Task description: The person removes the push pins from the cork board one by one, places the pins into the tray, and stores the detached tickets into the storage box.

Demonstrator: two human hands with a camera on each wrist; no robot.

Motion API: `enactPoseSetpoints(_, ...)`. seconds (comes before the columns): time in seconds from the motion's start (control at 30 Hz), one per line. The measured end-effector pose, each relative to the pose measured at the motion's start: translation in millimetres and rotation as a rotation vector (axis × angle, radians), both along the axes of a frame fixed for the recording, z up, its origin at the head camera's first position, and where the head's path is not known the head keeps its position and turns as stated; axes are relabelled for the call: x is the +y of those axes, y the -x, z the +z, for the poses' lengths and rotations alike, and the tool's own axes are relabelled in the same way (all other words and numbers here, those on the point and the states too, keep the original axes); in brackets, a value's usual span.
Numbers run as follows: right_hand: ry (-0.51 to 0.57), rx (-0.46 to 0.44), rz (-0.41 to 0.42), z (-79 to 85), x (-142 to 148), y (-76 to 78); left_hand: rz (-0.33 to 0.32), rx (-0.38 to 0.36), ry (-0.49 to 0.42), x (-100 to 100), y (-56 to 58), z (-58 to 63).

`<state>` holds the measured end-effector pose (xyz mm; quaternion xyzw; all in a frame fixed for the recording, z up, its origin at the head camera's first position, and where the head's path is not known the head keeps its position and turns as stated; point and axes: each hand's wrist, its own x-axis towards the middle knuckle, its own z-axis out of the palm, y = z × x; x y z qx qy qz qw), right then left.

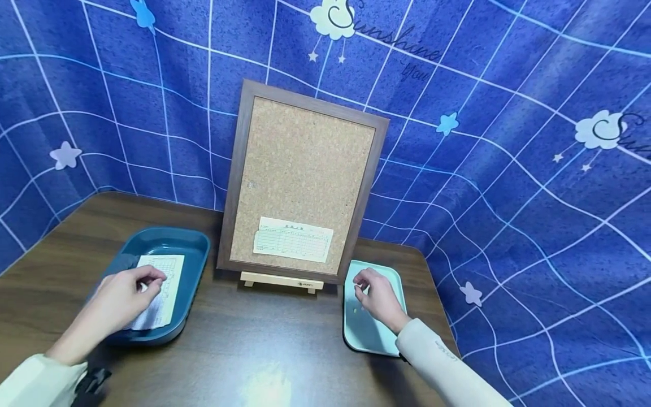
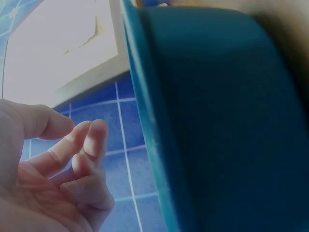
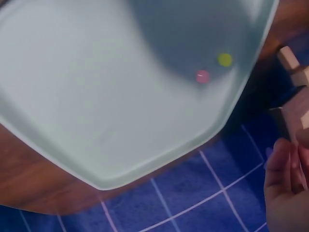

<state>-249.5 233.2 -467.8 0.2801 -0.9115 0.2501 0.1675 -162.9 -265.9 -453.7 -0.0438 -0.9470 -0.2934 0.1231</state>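
Note:
My left hand (image 1: 119, 297) hovers over the blue tray (image 1: 200, 249), above printed paper slips (image 1: 170, 302). Its fingers are loosely bent, with nothing between thumb and fingertips in the left wrist view. Over the pale green tray (image 1: 358, 333), my right hand (image 1: 380, 297) has thumb and fingers together. A small purple bit, apparently a push pin (image 3: 269, 153), shows at those fingertips, mostly hidden by them. One yellow push pin (image 3: 225, 60) and one pink push pin (image 3: 203, 76) lie in that tray.
Between the trays a framed cork board (image 1: 310, 158) leans on a small wooden stand (image 1: 282, 281). A green-lined paper slip (image 1: 293, 239) is on its lower part. Blue patterned cloth (image 1: 168, 113) hangs behind the brown table (image 1: 244, 345).

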Motion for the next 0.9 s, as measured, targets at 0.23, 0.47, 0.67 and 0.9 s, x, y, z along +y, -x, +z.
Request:
enactPoseSetpoints(0.23, 0.03, 0.148, -0.016, 16.4, -17.4, 2.9, -0.024, 0.019, -0.024, 24.9, 17.3, 12.1)
enactPoseSetpoints(0.47, 0.047, 0.163, 0.025, 30.2, -35.5, 3.7, -0.07, 0.068, -0.074, 46.2, 36.2, 17.3)
enactPoseSetpoints(0.67, 0.044, 0.157, 0.059, 37.6, -48.9, 3.3, -0.067, 0.078, -0.091, 60.0, 46.9, 20.6)
enactPoseSetpoints(0.9, 0.016, 0.15, 0.05, 42.2, -61.7, 5.7, -0.129, 0.062, -0.104, 71.8, 59.4, 22.4)
